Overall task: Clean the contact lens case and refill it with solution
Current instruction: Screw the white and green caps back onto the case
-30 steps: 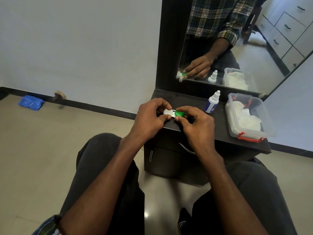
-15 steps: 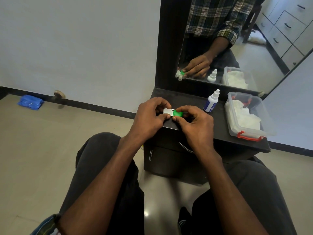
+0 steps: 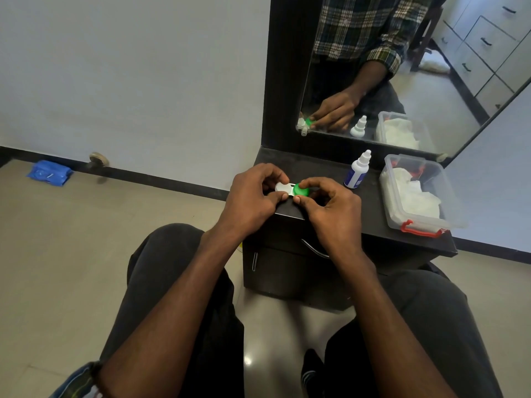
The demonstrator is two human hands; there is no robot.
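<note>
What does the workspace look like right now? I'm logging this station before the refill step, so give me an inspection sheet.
Surface: dark cabinet top below a mirror.
Job's things: contact lens case, white cap on one side, green cap on the other, both on; solution bottle upright, capped, to the right of the hands.
Clutter: clear plastic box with red latches, white material inside.
Grippers: left hand pinches the white-capped side; right hand has thumb and finger around the green cap.
Cables: nothing seen.
Surroundings: white wall, tiled floor, blue packet on the floor by the wall.
</note>
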